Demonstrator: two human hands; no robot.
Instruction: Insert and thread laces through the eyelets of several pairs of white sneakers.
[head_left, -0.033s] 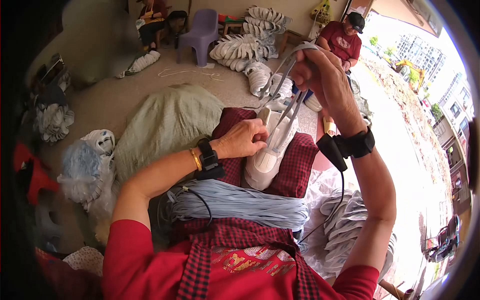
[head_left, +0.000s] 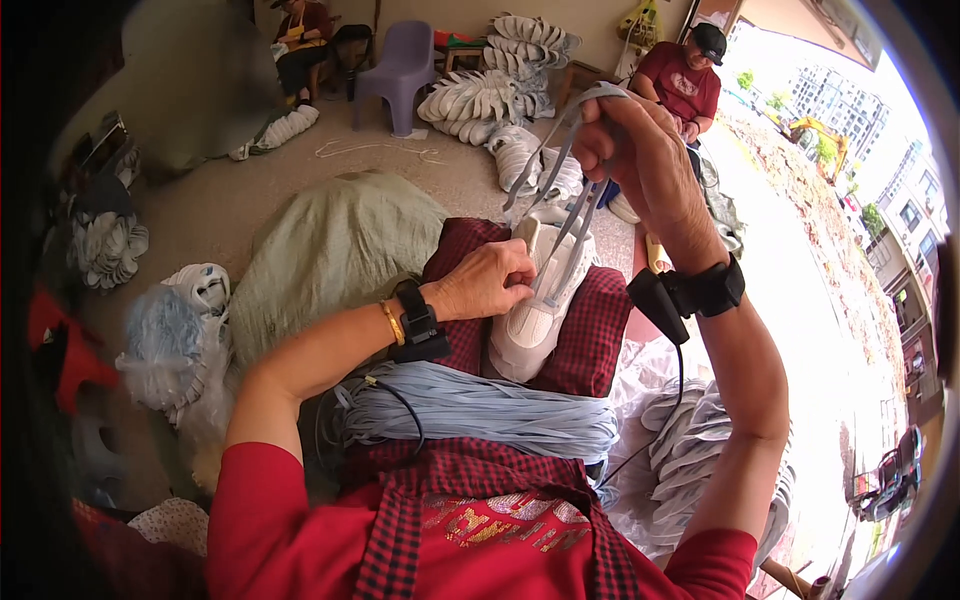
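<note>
A white shoe (head_left: 530, 325) is held up in front of the body, with its toe pointed toward the wearer, between two raised parts of red-and-black checked cloth (head_left: 598, 325). The two hands are kept apart. By the right hand (head_left: 637, 150), raised above and beyond the shoe, grey laces (head_left: 577, 215) are gripped, looped over the bent fingers and drawn up from the front of the shoe; loose ends are left hanging to the left of that hand. The left hand (head_left: 487, 280) is placed low at the shoe's left side, its fingers curled close by the lace rows; whether a lace is pinched there cannot be told. Black straps are worn on both wrists. A thick bundle of pale blue-grey cords (head_left: 480, 405) is laid across the lap, just below the shoe's toe. At the right, pale shoe parts (head_left: 700, 460) are stacked in a row. A green sheet (head_left: 330, 240) is spread at the left, and a purple chair (head_left: 400, 75) is seen farther back.
</note>
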